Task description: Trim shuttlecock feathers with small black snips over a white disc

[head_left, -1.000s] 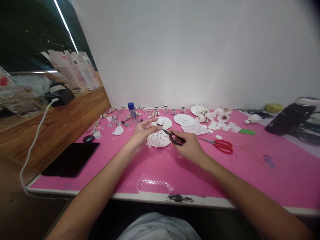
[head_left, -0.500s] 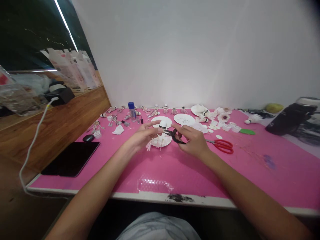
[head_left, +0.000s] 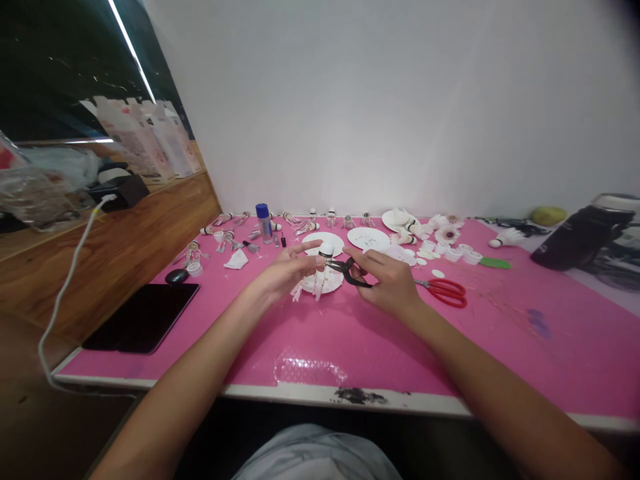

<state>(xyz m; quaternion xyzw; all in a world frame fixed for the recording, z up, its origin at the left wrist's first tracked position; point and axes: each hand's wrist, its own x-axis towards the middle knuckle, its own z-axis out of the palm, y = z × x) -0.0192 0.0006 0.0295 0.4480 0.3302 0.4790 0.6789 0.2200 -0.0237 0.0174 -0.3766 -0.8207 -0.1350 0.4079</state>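
Scissors: two pairs, black scissors (head_left: 353,272) and red-handled scissors (head_left: 447,291). White paper discs (head_left: 368,237): at least three. Blue-capped bottle (head_left: 263,222): one. Black tablet (head_left: 143,317): one. Mouse (head_left: 177,276): one. Shuttlecock (head_left: 325,252), held: one. Small feather pieces (head_left: 300,225) on back edge: too small to count.

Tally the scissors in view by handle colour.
Black scissors: 1, in the right hand, tips by the shuttlecock held in the left hand.
Red scissors: 1, lying on the pink table.
Total: 2.

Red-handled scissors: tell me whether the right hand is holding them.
No, the red-handled scissors lie on the pink table beside the right hand, which grips black scissors.
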